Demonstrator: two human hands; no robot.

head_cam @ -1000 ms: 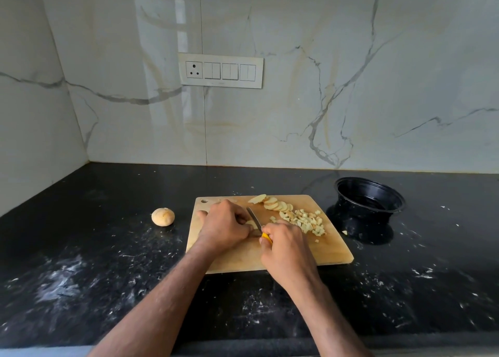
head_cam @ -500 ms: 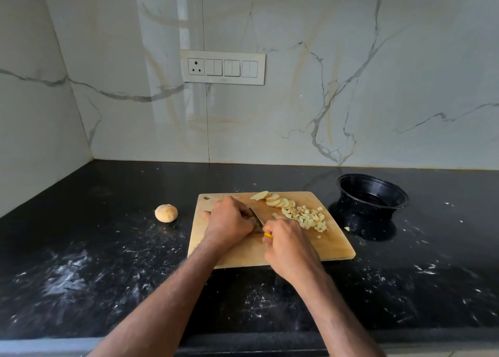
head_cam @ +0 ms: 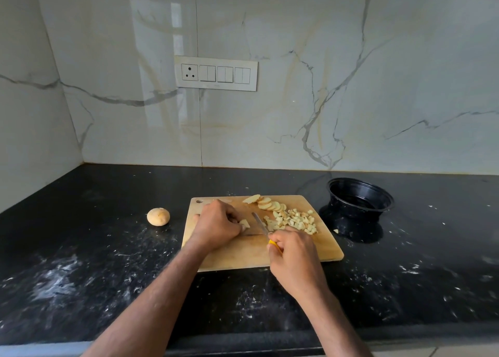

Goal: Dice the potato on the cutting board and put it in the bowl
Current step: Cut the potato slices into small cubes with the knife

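Dicing is under way on the cutting board (head_cam: 243,257).
A potato piece (head_cam: 245,224) is pinched by left-hand fingers (head_cam: 234,220); the knife (head_cam: 261,225), clamped in right-hand fingers (head_cam: 278,244), must be drawn down just beside them.

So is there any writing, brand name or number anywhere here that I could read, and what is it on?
None can be read. The switch panel on the wall, cutting board, knife and black bowl show no legible words, labels or numbers in this view.
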